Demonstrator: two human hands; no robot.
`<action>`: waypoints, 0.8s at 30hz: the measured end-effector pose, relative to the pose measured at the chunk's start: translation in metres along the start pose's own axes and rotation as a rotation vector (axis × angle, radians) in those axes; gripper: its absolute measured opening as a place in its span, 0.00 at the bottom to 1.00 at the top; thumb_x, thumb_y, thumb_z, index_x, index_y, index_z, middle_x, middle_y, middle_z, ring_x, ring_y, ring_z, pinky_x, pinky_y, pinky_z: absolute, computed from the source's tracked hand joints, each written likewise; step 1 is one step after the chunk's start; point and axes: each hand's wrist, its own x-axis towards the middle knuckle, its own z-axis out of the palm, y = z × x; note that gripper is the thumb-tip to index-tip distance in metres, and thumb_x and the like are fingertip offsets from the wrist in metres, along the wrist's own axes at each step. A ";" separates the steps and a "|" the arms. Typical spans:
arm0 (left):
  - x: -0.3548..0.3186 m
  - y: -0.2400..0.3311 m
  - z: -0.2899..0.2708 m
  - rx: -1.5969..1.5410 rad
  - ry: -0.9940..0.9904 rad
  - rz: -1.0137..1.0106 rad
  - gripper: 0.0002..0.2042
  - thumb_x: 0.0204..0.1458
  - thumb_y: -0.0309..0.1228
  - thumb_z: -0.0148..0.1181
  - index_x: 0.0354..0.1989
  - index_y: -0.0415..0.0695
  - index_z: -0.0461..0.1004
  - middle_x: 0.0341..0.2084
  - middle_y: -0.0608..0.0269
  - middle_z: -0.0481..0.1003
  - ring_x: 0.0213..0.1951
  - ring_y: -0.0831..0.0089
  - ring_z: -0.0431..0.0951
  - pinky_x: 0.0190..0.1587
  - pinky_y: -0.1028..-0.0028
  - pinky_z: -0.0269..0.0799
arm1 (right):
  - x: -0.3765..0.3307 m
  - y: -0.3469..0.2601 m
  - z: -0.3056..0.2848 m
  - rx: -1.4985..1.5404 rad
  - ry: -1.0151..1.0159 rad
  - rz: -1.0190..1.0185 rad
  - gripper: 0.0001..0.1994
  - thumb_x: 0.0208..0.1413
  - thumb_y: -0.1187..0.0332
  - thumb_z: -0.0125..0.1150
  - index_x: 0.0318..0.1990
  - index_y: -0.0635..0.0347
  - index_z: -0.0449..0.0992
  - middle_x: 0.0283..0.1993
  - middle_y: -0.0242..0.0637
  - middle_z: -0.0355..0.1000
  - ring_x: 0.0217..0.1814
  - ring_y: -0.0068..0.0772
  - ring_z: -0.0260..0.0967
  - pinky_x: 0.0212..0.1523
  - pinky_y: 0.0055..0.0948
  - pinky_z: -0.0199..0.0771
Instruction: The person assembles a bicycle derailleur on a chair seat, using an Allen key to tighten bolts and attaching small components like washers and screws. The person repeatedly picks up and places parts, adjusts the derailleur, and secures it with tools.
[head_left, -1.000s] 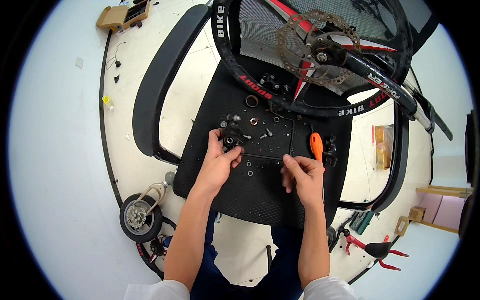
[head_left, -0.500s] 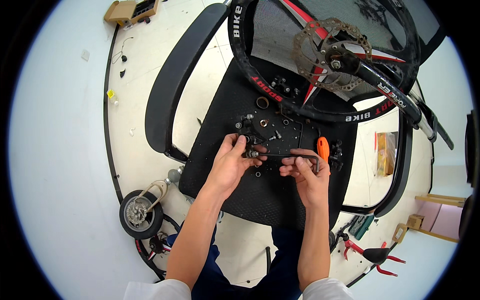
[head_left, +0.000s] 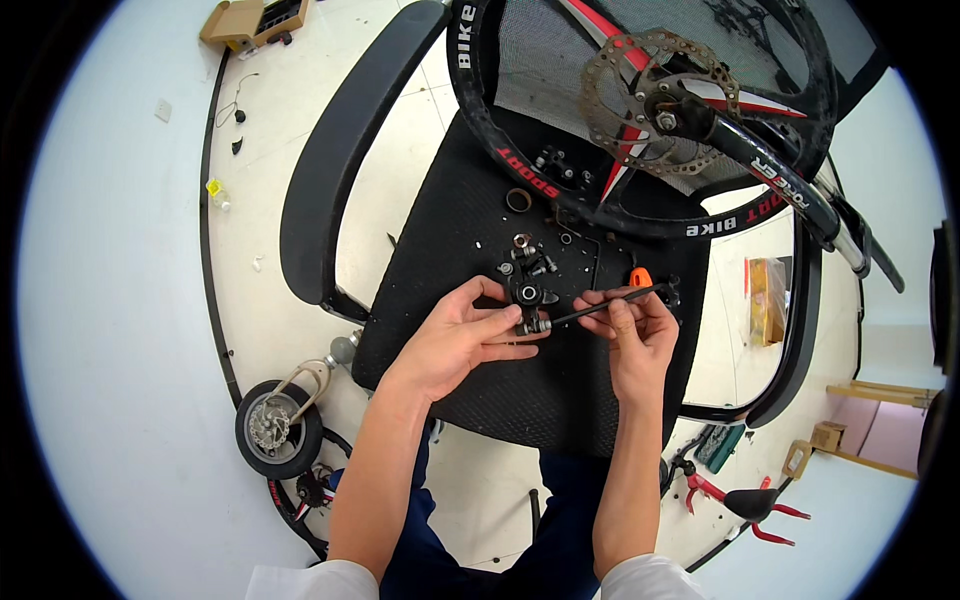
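Observation:
My left hand [head_left: 450,335] grips a black disc brake caliper [head_left: 528,293] above the chair seat, thumb on its near side and the other fingers partly hidden. In my right hand [head_left: 640,350] is a long black hex key [head_left: 585,311], pinched between thumb and fingers. Its far end meets a silver bolt [head_left: 541,325] at the caliper's lower edge; whether it sits inside the bolt head, I cannot tell. Just beyond my right fingers lies an orange handle [head_left: 640,277], partly covered. Loose bolts [head_left: 544,265] and a metal ring [head_left: 518,200] rest past the caliper.
A black wheel [head_left: 478,95] with a brake rotor [head_left: 604,115] and fork [head_left: 765,170] leans across the black chair seat [head_left: 430,240]. Armrests [head_left: 340,160] flank it. On the floor stand a small wheel [head_left: 262,464], a red frame part [head_left: 705,487] and an open cardboard box [head_left: 228,25].
The caliper has turned in my left hand and moved slightly right. The hex key now slants up to the right, with my right hand shifted right. More of the orange handle is covered.

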 end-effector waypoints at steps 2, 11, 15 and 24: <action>0.000 0.001 0.000 0.053 0.016 -0.015 0.08 0.61 0.26 0.55 0.44 0.37 0.65 0.42 0.45 0.77 0.45 0.55 0.81 0.47 0.61 0.80 | 0.000 0.003 -0.002 0.025 0.012 -0.003 0.07 0.63 0.74 0.55 0.42 0.71 0.72 0.41 0.53 0.77 0.44 0.44 0.79 0.41 0.31 0.85; 0.002 -0.005 0.000 0.107 0.057 0.059 0.11 0.57 0.23 0.59 0.45 0.36 0.65 0.38 0.47 0.78 0.41 0.60 0.82 0.47 0.64 0.81 | 0.001 0.006 -0.001 0.003 0.033 -0.005 0.06 0.63 0.73 0.57 0.40 0.69 0.71 0.37 0.50 0.77 0.40 0.43 0.80 0.38 0.30 0.85; 0.002 -0.008 0.005 0.122 0.061 0.071 0.11 0.57 0.22 0.59 0.45 0.36 0.65 0.39 0.47 0.78 0.43 0.59 0.82 0.50 0.64 0.80 | 0.002 0.013 -0.006 -0.031 0.048 -0.029 0.06 0.63 0.73 0.57 0.40 0.68 0.71 0.35 0.49 0.77 0.38 0.41 0.80 0.36 0.31 0.85; 0.008 -0.008 0.011 0.104 0.107 0.066 0.10 0.60 0.22 0.55 0.46 0.33 0.64 0.40 0.45 0.77 0.44 0.58 0.82 0.51 0.66 0.80 | 0.002 0.003 0.009 0.162 0.026 0.029 0.10 0.62 0.77 0.55 0.50 0.72 0.71 0.48 0.52 0.76 0.50 0.40 0.77 0.50 0.33 0.80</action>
